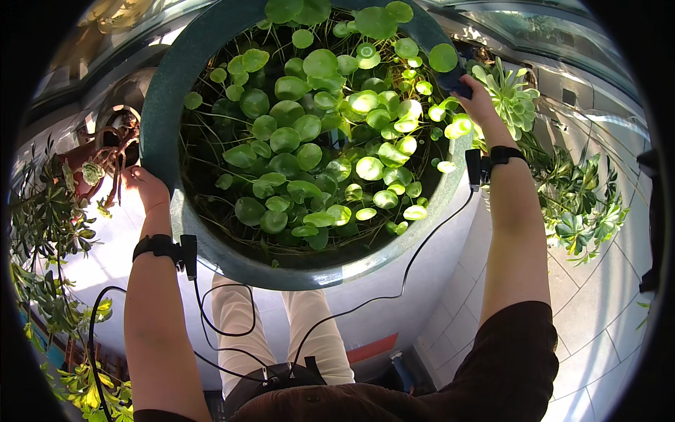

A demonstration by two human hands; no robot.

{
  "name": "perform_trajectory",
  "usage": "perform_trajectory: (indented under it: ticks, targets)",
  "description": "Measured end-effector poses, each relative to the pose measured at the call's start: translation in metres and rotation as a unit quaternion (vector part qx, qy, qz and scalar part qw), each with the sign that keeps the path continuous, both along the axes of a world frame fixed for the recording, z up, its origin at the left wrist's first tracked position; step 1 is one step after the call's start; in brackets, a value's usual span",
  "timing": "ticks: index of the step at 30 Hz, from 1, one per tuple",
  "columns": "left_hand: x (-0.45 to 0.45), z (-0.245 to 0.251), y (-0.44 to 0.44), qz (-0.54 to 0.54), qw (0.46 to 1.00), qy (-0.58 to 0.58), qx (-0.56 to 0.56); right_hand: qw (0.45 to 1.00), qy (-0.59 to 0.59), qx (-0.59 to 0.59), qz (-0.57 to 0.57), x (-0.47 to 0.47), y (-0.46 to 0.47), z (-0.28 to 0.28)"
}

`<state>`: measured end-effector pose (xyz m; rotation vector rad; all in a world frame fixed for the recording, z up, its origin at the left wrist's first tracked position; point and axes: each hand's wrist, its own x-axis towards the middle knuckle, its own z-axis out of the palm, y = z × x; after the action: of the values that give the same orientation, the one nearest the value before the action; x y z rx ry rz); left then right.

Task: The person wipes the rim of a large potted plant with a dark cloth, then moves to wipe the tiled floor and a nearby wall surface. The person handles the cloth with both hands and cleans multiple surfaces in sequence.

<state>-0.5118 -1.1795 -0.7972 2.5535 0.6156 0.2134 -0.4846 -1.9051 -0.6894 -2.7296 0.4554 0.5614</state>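
Note:
A wide, round pot with a dark green glazed rim (161, 124) stands before me. Pennywort with round green leaves (285, 140) fills it, its thin stems crossing the shaded inside. My left hand (150, 190) is at the rim's outer left side, close to the bare stems of a succulent (117, 145); its fingers are partly hidden. On the far right part of the rim, my right hand (479, 103) holds a dark blue item, apparently a cloth (453, 82). Leaves overlap part of this item, and most of my right fingers are out of sight.
A rosette succulent (509, 97) grows beside my right hand, with leafy plants (585, 200) below it. More foliage (47, 211) stands at left. Black cables (364, 303) run from both wrist straps to my waist. Glass panes (527, 37) lie behind the pot; floor tiles (590, 316) are at right.

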Motion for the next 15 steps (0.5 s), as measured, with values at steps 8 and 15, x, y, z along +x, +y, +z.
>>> perform_trajectory:
  ticks: [8, 15]
  targets:
    - [0.003, -0.015, 0.012, 0.006, 1.000, 0.003, -0.001, 0.988, -0.018, 0.076, -0.132, -0.107, -0.019, -0.009]
    - [0.005, 0.007, -0.008, 0.031, 0.999, 0.019, -0.035, 0.982, -0.002, 0.046, -0.181, -0.173, -0.004, -0.008]
